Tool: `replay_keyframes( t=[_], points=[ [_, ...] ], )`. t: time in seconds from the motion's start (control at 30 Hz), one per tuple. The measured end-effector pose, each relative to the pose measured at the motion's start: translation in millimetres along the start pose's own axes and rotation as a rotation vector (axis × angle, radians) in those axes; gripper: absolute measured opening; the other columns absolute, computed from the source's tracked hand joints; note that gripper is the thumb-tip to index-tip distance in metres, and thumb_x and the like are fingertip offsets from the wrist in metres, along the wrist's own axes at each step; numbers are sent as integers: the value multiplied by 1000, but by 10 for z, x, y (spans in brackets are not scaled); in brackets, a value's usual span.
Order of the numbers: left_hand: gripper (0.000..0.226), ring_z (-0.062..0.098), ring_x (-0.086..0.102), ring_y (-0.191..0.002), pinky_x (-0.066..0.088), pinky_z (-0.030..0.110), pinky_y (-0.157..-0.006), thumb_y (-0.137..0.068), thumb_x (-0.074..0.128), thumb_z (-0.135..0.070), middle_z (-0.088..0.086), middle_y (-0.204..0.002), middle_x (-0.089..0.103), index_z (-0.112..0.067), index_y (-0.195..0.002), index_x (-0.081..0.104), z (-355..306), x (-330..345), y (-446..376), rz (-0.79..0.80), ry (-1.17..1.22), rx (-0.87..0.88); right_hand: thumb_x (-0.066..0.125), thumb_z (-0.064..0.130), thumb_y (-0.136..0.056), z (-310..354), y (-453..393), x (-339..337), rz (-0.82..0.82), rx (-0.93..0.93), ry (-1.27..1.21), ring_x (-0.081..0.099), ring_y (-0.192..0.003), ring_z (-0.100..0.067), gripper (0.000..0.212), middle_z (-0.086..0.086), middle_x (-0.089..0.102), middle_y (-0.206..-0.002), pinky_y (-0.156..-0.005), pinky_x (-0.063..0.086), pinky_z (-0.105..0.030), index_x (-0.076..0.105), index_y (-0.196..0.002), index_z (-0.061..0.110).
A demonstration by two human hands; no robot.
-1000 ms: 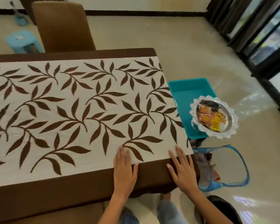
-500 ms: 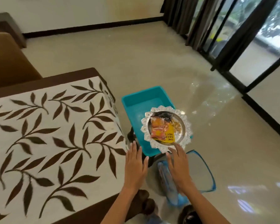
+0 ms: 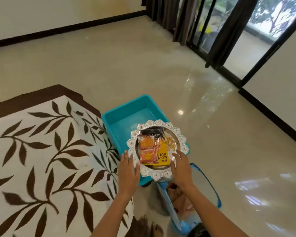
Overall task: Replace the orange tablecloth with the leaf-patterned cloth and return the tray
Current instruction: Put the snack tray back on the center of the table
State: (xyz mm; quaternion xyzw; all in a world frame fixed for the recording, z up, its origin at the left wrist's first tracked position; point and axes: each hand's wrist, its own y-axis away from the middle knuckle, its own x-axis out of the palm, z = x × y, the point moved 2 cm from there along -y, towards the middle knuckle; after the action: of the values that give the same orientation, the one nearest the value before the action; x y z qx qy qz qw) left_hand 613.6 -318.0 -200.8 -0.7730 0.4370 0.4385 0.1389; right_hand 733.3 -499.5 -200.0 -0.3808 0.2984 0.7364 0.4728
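Now the leaf-patterned cloth (image 3: 41, 159) lies flat on the table at nine o'clock, its long side running left to right. Next, the left hand (image 3: 128, 170) has straight fingers touching the tray's (image 3: 158, 175) left rim. The round silver tray sits on a teal bin (image 3: 126, 117), holding snack packets (image 3: 148, 151) and nuts (image 3: 169, 142). At three o'clock, the right hand (image 3: 181, 168), fingers spread, touches the tray's right rim. Below, a blue bag (image 3: 212, 190) holds folded cloth.

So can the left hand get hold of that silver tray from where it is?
Probably yes. The left hand is open, its fingertips at the silver tray's near-left rim, nothing between them. The right hand is likewise at the near-right rim.
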Motion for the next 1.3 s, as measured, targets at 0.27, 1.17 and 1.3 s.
replay_keyframes(
  t=[0.27, 1.17, 1.3],
  points=[
    [46, 29, 37, -132, 33, 41, -110, -99, 44, -22, 15, -138, 42, -4, -141, 36, 73, 334, -650, 103, 237, -272, 59, 12, -91, -377, -487, 258, 146, 269, 84, 17, -141, -40, 66, -24, 7, -155, -112, 27, -46, 24, -147, 10],
    [43, 27, 65, -84, 56, 41, -84, -73, 71, 9, 14, -98, 65, 5, -115, 62, -307, -1769, -251, -171, 718, -476, 66, -5, -74, 1228, -664, -1362, -27, -6, -189, 45, -121, -32, 68, -19, 38, -136, -96, 37, -29, 44, -137, 10],
    [39, 31, 65, -78, 55, 35, -67, -74, 70, 11, 20, -95, 66, 7, -112, 62, -299, -2495, 95, -267, 801, -431, 72, 1, -72, 1833, -556, -1658, 3, -135, -179, 41, -124, -33, 71, -21, 40, -136, -98, 35, -32, 44, -137, 8]
  ],
)
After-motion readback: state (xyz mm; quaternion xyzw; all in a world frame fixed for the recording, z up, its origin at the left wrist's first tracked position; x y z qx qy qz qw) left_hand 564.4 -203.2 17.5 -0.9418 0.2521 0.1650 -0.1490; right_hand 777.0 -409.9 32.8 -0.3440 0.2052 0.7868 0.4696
